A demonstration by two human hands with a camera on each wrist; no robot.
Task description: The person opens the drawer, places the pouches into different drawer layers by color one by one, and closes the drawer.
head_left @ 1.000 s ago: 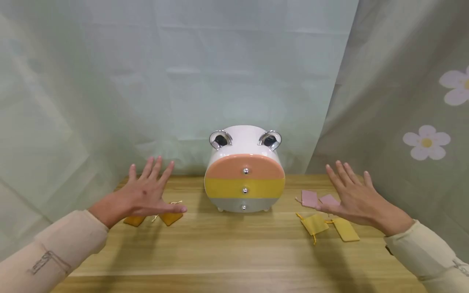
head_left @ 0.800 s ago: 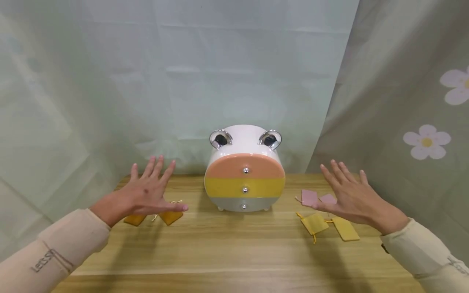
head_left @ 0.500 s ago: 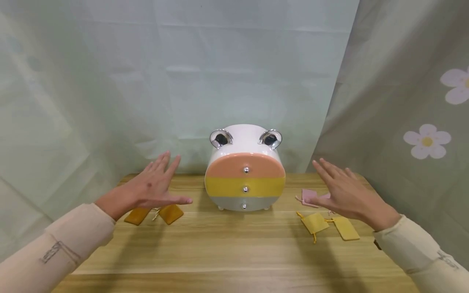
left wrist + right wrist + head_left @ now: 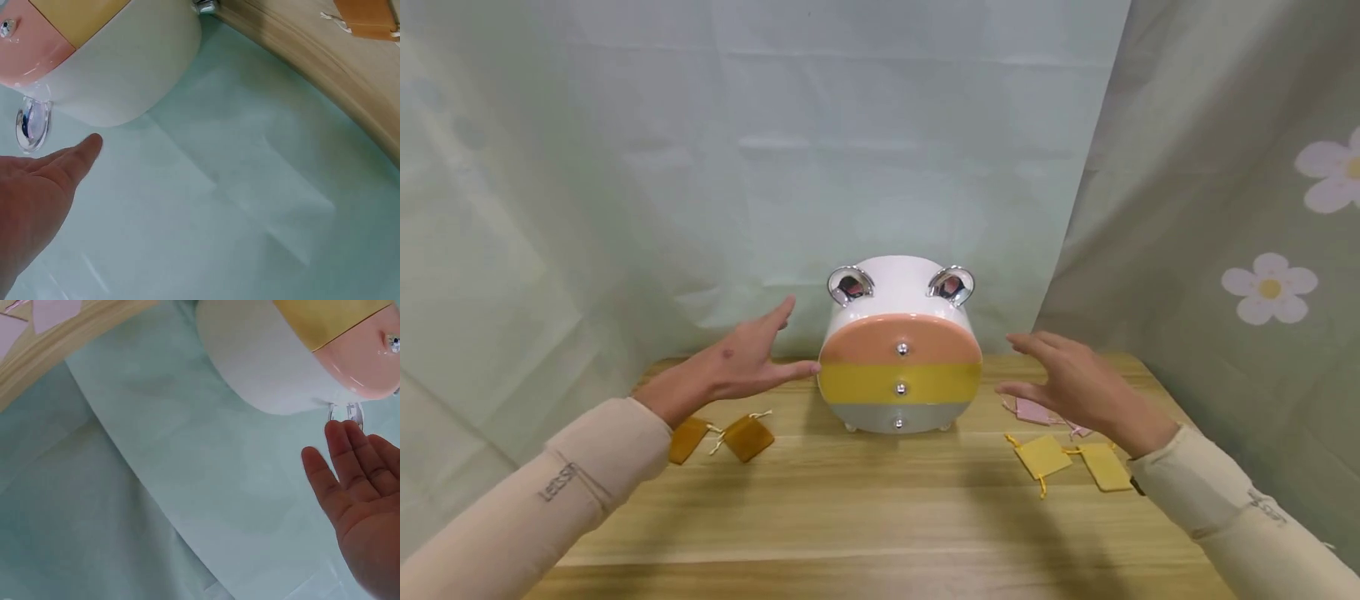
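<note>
A white pig-shaped drawer box stands at the back middle of the wooden table. It has silver ears and pink, yellow and grey drawer fronts with small silver knobs. My left hand hovers just left of the box, fingers straight, thumb tip near the yellow drawer's edge. My right hand hovers just right of it, fingers straight, holding nothing. In the left wrist view the box lies beyond the fingertips. In the right wrist view the box lies just above my fingertips.
Two dark yellow drawstring pouches lie on the table at the left. Two pale yellow pouches and pink pouches lie at the right. A pale green cloth hangs behind, with a flowered cloth at the right.
Both hands have moved inward from above the pouches toward the sides of the pig box, turning from palm-down to edge-on.
</note>
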